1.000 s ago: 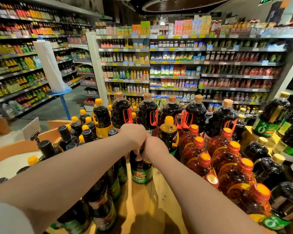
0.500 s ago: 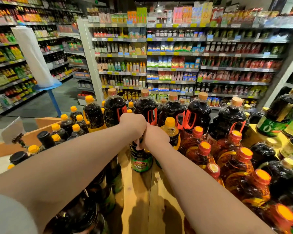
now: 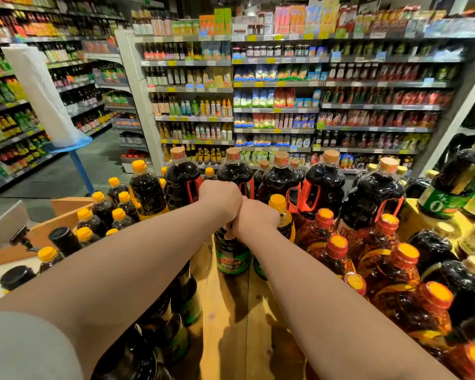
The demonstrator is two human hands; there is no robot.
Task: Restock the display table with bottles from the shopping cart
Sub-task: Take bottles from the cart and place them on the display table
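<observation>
Left hand [image 3: 220,199]: fingers curled over the top of a dark bottle, knuckles up, pressed against the other fist.
Right hand [image 3: 254,218]: curled too, thumb on the neck of the green-label bottle [image 3: 231,255]; a second green-label bottle [image 3: 259,267] peeks from under the forearm, and which one the fingers wrap cannot be told.
Green-label bottle: upright on the bare wooden strip of the display table [image 3: 231,319], mid-table, between the two crowds of stock.
Left flank: small dark bottles with yellow caps [image 3: 118,214], plus black-capped bottles [image 3: 63,238], packed close together.
Right flank: amber bottles with orange caps [image 3: 385,252] in rows, standing just beside the right forearm.
Back row: big dark jugs with red handles [image 3: 324,185] and tan caps, lined up behind both fists.
Far right: dark bottles with green labels [image 3: 455,185] (one reads "0"), raised on a yellow box.
Beyond the table: store shelves [image 3: 274,105] full of packets and sauces, somewhat blurred.
Left aisle: white roll [image 3: 43,94] on a blue stand.
</observation>
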